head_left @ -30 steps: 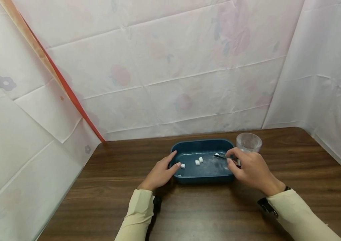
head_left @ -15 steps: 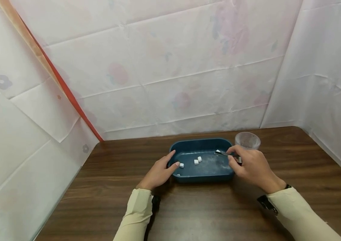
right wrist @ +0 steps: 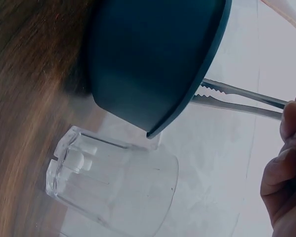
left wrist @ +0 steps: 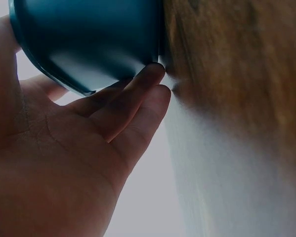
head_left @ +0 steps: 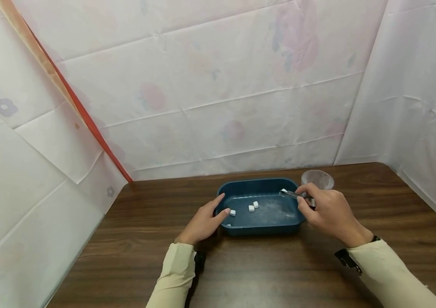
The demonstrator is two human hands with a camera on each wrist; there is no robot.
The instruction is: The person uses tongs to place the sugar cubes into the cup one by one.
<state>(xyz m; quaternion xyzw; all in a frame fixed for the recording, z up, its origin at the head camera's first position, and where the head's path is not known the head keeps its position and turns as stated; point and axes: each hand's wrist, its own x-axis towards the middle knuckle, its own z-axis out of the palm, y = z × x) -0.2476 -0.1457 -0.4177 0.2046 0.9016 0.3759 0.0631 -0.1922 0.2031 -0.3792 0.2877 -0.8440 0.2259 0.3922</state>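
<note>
Right grip (head_left: 329, 211) is narrow on the tongs (head_left: 292, 194), pinched between thumb and fingers. Tongs hold one cube (head_left: 284, 190) at their tips, by the head view, at the tray's right end; tips are hidden behind the rim in the right wrist view, so can't tell whether it is clear of the tray floor.

Left grip (head_left: 203, 220) is wide: fingers fairly straight against the outer wall of the tray (head_left: 260, 231), thumb at the rim just beside a loose cube (head_left: 233, 212).

Progress: one cube picked up, not yet out over the glass (head_left: 317, 177), which stands on the counter (head_left: 256, 269) just beyond the tray's right end. Left in tray: that thumb-side cube, a pair near the middle, plus a white sliver at the near-left wall, mostly hidden. Pale lump (right wrist: 76, 160) in the glass base may be a cube or glare. Judgement: partway, several cubes untouched.
</note>
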